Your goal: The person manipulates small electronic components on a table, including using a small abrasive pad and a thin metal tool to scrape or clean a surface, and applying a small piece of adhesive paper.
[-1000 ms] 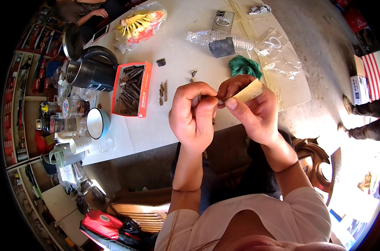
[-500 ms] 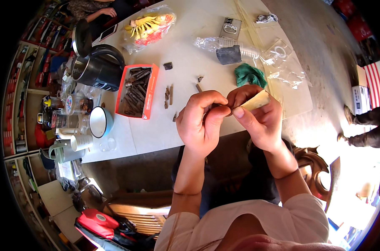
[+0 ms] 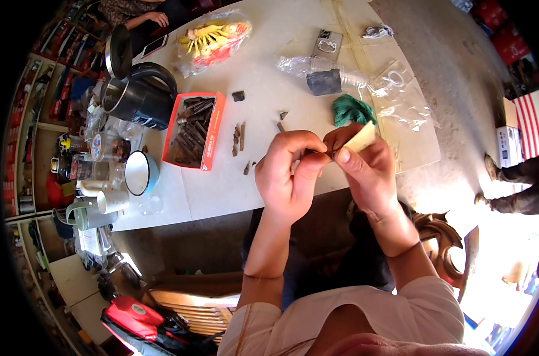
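My left hand (image 3: pixel 286 173) is closed in a pinch on a small dark piece (image 3: pixel 331 156), mostly hidden by the fingertips. Closed beside it, my right hand (image 3: pixel 369 177) grips a stiff, pale yellow sheet (image 3: pixel 361 137) between thumb and fingers. The fingertips of both hands meet around the dark piece, above the table's near edge. Just beyond the hands, a brown stick (image 3: pixel 280 126) and a dark chip (image 3: pixel 283 114) lie on the table. To the left, an open red box (image 3: pixel 207 139) holds many dark brown sticks (image 3: pixel 192 133), with several loose sticks (image 3: pixel 242 136) alongside.
A green cloth (image 3: pixel 351 110), a dark grey block (image 3: pixel 324 82) and clear plastic packaging (image 3: pixel 394 89) lie beyond the hands. At left stand a black kettle (image 3: pixel 142 104) with its lid up and an enamel mug (image 3: pixel 140 173). Bagged bananas (image 3: pixel 213 38) and another person's hand (image 3: pixel 158 18) are farther off.
The pale yellow sheet has tilted more upright in my right hand. Both hands stay together at nearly the same place, and the view has shifted slightly.
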Tool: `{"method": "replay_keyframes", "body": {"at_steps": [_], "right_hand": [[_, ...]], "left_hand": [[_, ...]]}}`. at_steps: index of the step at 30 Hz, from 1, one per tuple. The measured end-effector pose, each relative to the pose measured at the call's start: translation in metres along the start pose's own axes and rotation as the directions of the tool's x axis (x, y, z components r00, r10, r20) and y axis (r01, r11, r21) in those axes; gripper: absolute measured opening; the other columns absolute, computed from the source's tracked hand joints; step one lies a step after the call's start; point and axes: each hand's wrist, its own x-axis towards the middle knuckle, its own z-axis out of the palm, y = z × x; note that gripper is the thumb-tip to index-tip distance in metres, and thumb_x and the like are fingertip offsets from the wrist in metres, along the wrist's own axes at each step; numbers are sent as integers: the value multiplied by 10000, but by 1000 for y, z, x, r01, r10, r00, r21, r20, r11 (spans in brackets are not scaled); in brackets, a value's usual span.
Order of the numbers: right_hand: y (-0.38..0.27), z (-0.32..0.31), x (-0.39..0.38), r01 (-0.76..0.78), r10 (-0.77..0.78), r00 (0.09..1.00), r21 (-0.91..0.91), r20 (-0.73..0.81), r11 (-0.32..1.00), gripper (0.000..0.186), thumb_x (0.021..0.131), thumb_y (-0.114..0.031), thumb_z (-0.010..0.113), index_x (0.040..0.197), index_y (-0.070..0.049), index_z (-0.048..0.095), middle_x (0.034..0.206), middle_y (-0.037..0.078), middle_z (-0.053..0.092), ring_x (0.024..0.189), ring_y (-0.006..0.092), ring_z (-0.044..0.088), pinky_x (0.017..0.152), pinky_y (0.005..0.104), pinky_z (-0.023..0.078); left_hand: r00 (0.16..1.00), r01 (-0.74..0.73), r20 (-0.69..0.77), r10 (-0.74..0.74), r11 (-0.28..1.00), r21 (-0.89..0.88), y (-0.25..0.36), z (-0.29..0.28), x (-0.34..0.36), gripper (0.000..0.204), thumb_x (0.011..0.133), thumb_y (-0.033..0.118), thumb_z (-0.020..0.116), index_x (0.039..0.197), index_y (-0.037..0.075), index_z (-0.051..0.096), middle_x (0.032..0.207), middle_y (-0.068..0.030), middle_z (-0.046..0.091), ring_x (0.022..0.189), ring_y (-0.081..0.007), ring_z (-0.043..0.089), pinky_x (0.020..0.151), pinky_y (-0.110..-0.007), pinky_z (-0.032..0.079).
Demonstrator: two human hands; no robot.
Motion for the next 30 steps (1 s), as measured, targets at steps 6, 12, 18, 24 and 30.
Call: {"method": "replay_keyframes", "body": {"at_steps": [6, 12, 18, 24, 30], "right_hand": [[1, 0, 5, -214, 248, 968, 383, -42, 899, 151, 933, -200, 587, 986, -60, 601, 894, 22, 597, 738, 144, 572, 676, 323, 481], [4, -8, 4, -220, 251, 967, 363, -40, 905, 119, 932, -181, 592, 982, -73, 609, 887, -2, 592, 787, 95, 529, 685, 265, 434], [7, -7, 4, -90, 112, 978, 125, -179, 988, 162, 902, -142, 635, 1022, -34, 616, 939, 11, 612, 800, 79, 525, 688, 252, 427], [5, -7, 3, -32, 25, 986, -42, -165, 999, 174, 889, -106, 645, 1028, -8, 608, 943, 25, 611, 802, 83, 534, 662, 240, 444], [5, -3, 3, -30, 31, 984, 7, -174, 1000, 162, 892, -96, 639, 1024, -7, 606, 943, 27, 610, 808, 87, 545, 660, 243, 455]], "left_hand": [[925, 378, 77, -372, 880, -287, 11, 7, 5, 67, 948, 26, 500, 949, -31, 537, 758, -32, 547, 536, -43, 452, 493, -189, 391], [892, 452, 131, -433, 846, -282, 11, 7, 7, 54, 912, -21, 533, 958, -32, 559, 788, -38, 586, 590, -47, 535, 493, -170, 398], [877, 479, 63, -477, 851, -217, 11, 7, 6, 53, 882, -32, 577, 935, -31, 578, 796, -15, 593, 643, -44, 562, 535, -168, 404], [884, 468, 69, -463, 869, -161, 11, 2, 5, 38, 865, -50, 579, 899, -33, 581, 783, -18, 587, 658, -44, 567, 552, -170, 408], [896, 442, 53, -441, 874, -200, 13, 5, 7, 32, 865, -55, 570, 885, -31, 575, 774, -26, 585, 660, -65, 583, 548, -175, 412]]}}
